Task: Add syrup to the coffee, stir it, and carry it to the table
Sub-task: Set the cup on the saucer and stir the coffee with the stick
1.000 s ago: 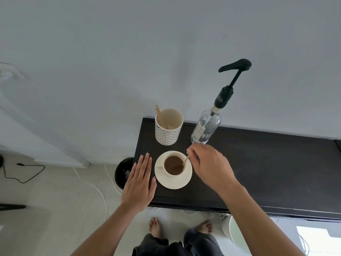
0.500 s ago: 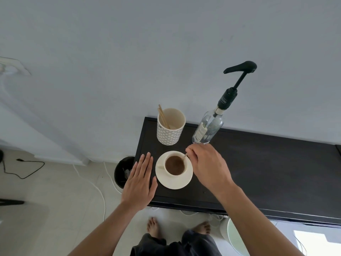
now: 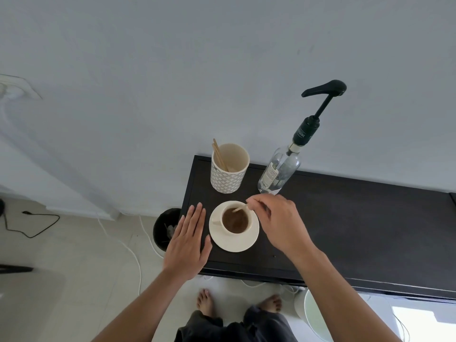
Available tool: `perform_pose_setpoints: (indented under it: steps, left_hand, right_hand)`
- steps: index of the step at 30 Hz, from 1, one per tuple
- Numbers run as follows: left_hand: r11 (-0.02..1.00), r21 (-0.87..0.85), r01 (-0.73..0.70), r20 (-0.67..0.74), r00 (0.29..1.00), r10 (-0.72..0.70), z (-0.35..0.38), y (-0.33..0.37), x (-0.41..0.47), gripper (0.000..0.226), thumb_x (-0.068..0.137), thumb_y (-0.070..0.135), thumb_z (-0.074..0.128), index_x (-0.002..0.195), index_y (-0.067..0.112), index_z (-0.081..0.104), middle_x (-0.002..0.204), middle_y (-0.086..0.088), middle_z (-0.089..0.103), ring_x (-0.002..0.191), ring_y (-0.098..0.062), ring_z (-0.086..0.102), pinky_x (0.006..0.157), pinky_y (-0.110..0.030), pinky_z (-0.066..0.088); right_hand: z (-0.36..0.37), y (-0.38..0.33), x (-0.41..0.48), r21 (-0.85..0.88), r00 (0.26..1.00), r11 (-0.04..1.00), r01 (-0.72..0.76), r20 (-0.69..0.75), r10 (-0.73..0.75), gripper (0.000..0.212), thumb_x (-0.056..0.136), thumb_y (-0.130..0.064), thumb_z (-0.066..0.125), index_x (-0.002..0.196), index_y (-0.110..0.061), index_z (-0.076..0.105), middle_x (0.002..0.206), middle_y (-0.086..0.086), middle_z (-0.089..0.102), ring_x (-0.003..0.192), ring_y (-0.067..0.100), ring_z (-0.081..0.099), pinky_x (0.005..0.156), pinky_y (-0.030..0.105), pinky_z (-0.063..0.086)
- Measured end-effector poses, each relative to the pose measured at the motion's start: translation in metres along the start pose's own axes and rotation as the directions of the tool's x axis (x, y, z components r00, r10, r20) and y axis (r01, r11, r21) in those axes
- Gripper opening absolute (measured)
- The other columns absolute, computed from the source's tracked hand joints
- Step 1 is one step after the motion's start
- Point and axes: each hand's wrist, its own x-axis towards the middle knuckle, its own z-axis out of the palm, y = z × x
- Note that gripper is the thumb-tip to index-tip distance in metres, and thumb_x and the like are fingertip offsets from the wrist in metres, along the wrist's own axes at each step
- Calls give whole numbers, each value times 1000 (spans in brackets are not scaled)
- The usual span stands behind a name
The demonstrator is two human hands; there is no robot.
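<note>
- Syrup bottle (image 3: 280, 172): dark pump collar carries white lettering, partly legible as "…SSIÈRE"; the body label is too small to read.
- Coffee cup (image 3: 236, 220) sits on saucer (image 3: 223, 243) near the left front corner of the black surface (image 3: 357, 218).
- Right hand (image 3: 276, 219): fingertips pinched on wooden stirrer (image 3: 240, 208), tip in the coffee.
- Left hand (image 3: 188, 243): fingers released, flat at the left edge, just beside the saucer.
- Versus 0.5 s ago: the stirrer has moved toward the cup's back rim; left hand unchanged.
- Patterned holder (image 3: 228, 170) with spare sticks stands at the back left corner.
</note>
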Motion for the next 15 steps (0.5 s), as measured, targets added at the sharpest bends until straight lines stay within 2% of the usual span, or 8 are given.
perform_pose_setpoints:
  steps: [2,3,7,8,10,12,13,15]
  left_hand:
    - [1000,-2,-1,-2,1000,1,-1,0,1,75,119,51,26,183,15,11,193,-1,2,179,-21,1,144,-50,21]
    - [1000,-6,-3,-5,1000,3,-1,0,1,75,119,51,26,183,15,12,193,-2,3,179,-21,1,144,-50,21]
    - [1000,-1,-10,-15,1000,10,-2,-1,0,75,119,51,25,183,14,13,193,-2,3,179,-22,1,144,-49,20]
    - [1000,7,-11,-14,1000,11,-1,-1,0,76,118,52,23,183,14,13,193,-2,2,179,-22,1,144,-49,20]
    - [1000,8,-12,-13,1000,13,-1,-1,0,76,118,53,20,183,14,12,193,-2,2,179,-21,0,144,-48,19]
    - [1000,-4,-10,-18,1000,10,0,-1,0,76,118,54,22,183,15,13,193,-1,3,179,-21,1,144,-49,19]
    - [1000,-12,-9,-21,1000,9,0,-1,0,76,118,53,23,183,15,13,193,-1,3,179,-21,1,144,-49,19]
    - [1000,-13,-9,-22,1000,9,-2,0,1,76,118,53,26,183,15,13,193,-1,3,179,-21,1,145,-48,18]
  right_hand:
    - [-1,0,-2,43,995,999,8,99,-12,18,113,-31,70,110,-24,86,84,-32,74,79,5,65,74,19,46]
    - [-3,1,-3,11,993,1000,15,120,-16,19,113,-33,69,109,-25,85,80,-32,71,78,3,64,73,20,45]
    - [-11,14,-2,-194,1000,981,-8,-13,5,20,115,-28,63,111,-21,81,95,-9,78,84,14,68,86,50,61]
    - [-12,16,-1,-198,999,980,-23,-52,13,19,115,-26,64,113,-19,82,96,-7,78,86,17,67,86,52,61]
    - [-9,14,-2,-108,998,994,-10,-67,3,18,115,-24,67,116,-18,84,95,-12,76,85,12,62,83,42,58]
    - [-6,8,-4,3,1000,1000,26,17,-26,19,114,-25,68,116,-22,86,99,-18,79,88,7,61,81,28,51]
    - [-5,5,-6,24,996,999,40,73,-42,20,114,-28,66,116,-25,86,100,-20,80,90,7,63,82,26,51]
    - [-5,3,-7,-6,990,999,46,133,-44,22,114,-32,64,112,-28,85,95,-22,78,89,10,64,83,32,55]
